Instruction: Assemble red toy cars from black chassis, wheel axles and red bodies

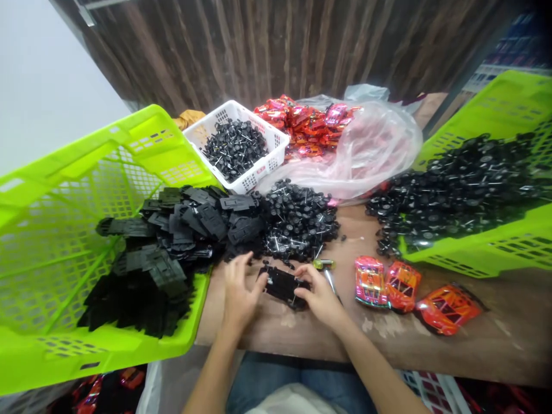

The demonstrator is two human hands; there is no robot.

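A black toy car chassis (281, 285) lies before me on the brown table, with an axle across its right part. My right hand (318, 294) pinches its right end between thumb and fingers. At the other end is my left hand (242, 290), its fingers spread and its thumb close to the chassis; whether the thumb touches is unclear. Just behind are a heap of black wheels on axles (297, 221) and a pile of black chassis plates (202, 215). A screwdriver (330, 279) with a yellow-green handle rests beside my right hand.
Three orange-red car bodies (401, 286) sit at the right. Green crates stand on the left (77, 190) and right (517, 230), the right one spilling wheels. A white basket (254, 179) of wheels and a plastic bag (379, 149) by red car bodies (302, 123) are at the back.
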